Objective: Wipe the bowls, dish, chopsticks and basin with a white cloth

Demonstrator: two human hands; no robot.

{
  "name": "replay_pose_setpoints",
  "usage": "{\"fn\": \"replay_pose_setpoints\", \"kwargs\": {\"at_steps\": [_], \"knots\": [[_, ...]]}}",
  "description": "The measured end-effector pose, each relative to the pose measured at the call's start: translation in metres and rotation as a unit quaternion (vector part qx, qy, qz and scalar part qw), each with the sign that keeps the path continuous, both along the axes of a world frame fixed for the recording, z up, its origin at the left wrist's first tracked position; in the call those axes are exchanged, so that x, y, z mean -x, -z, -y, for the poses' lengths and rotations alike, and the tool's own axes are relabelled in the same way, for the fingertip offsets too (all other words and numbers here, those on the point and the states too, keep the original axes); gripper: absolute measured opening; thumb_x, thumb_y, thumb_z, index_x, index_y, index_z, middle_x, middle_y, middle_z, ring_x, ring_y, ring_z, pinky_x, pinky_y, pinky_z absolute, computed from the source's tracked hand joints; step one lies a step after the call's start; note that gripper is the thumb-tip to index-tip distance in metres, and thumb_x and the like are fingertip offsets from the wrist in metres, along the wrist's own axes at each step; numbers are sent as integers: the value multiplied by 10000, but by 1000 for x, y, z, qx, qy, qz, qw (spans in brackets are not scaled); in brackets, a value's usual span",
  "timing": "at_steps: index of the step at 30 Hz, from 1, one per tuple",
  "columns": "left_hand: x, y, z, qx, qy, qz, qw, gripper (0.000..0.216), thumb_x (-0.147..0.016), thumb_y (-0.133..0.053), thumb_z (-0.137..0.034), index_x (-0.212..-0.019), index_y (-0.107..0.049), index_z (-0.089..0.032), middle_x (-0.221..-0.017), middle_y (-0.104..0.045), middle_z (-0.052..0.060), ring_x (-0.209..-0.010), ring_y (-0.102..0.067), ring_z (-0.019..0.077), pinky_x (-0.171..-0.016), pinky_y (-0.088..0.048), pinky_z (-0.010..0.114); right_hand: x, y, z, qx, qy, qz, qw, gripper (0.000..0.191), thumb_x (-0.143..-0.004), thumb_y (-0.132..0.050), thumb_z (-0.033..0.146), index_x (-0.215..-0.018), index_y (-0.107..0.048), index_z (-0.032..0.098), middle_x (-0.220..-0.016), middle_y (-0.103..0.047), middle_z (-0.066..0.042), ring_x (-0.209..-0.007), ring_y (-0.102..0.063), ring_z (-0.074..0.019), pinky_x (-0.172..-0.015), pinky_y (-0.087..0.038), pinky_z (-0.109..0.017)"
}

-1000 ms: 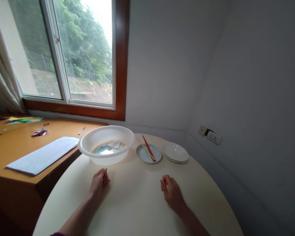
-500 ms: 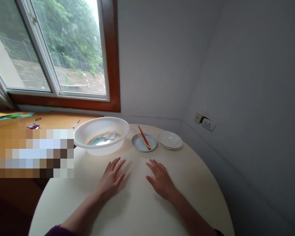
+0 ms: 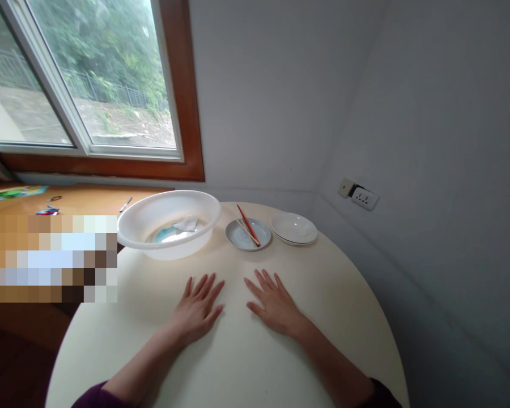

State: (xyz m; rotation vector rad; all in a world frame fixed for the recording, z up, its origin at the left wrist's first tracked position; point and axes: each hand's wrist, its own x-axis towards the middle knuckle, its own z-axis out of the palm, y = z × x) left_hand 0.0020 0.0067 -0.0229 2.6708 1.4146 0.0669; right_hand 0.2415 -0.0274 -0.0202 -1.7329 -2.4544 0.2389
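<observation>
My left hand (image 3: 198, 309) lies palm down on the pale round table (image 3: 233, 362), fingers spread and holding nothing. To its right my right hand (image 3: 274, 303) also rests flat with fingers apart. Beyond my left hand stands a translucent white basin (image 3: 130, 233) with a white piece and something bluish at its bottom. Past my right hand sits a grey-blue plate (image 3: 236, 241). Across that plate lie a red chopstick (image 3: 249, 226) and pale wooden chopsticks (image 3: 246, 231). Beside it are stacked white dishes (image 3: 295, 228). Neither hand touches any of these.
A brown wooden desk (image 3: 97, 198) adjoins at the left, bearing a pen (image 3: 126, 204), scissors-like items (image 3: 47, 211) and coloured paper (image 3: 15, 194). A blurred patch covers part of it. A wall socket (image 3: 365, 198) is at right, a window (image 3: 97, 79) at upper left.
Both hands have come down flat onto the tabletop with fingers spread wider, slightly closer together. The view has shifted a little; the basin, plate and dishes stay in place.
</observation>
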Motion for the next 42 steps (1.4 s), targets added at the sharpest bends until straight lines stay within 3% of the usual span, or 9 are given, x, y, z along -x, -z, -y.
{"fn": "replay_pose_setpoints", "kwargs": {"at_steps": [8,19,28,35,42], "knots": [[1,1,0,8,2,-1,1000,588,-873,-199,-563,-1398,-229,-299,-1477,-164,55,-1358,-148,265,-1079,-99,535,1,-5,1,28,7,-11,1000,573,-882,-292,548,-1396,-258,298,-1490,-177,-86,-1375,-97,-260,-1090,-55,-489],[5,10,-1,-12,14,31,999,538,-884,-274,-508,-1387,-250,-319,-1465,-221,60,-1348,-202,271,-1065,-139,535,2,-1,2,0,9,-7,1000,549,-886,-328,519,-1387,-281,300,-1478,-221,-96,-1364,-154,-269,-1079,-104,-510],[3,7,0,-2,8,17,1000,547,-882,-247,-525,-1392,-236,-327,-1470,-200,52,-1348,-200,272,-1068,-145,529,2,-3,2,15,13,-3,1000,551,-887,-307,533,-1389,-273,309,-1480,-208,-96,-1366,-143,-268,-1080,-106,-514],[7,16,-2,-25,16,38,999,542,-879,-287,-514,-1387,-261,-324,-1463,-237,69,-1341,-223,284,-1062,-155,540,1,0,2,10,11,-2,1000,547,-887,-307,532,-1388,-274,314,-1479,-214,-90,-1365,-151,-268,-1079,-108,-511],[9,14,-5,-21,26,56,998,546,-866,-322,-517,-1367,-338,-301,-1446,-301,86,-1331,-254,287,-1060,-179,539,0,1,1,6,14,0,1000,546,-885,-301,543,-1386,-274,327,-1477,-225,-82,-1365,-159,-258,-1082,-104,-495]]}}
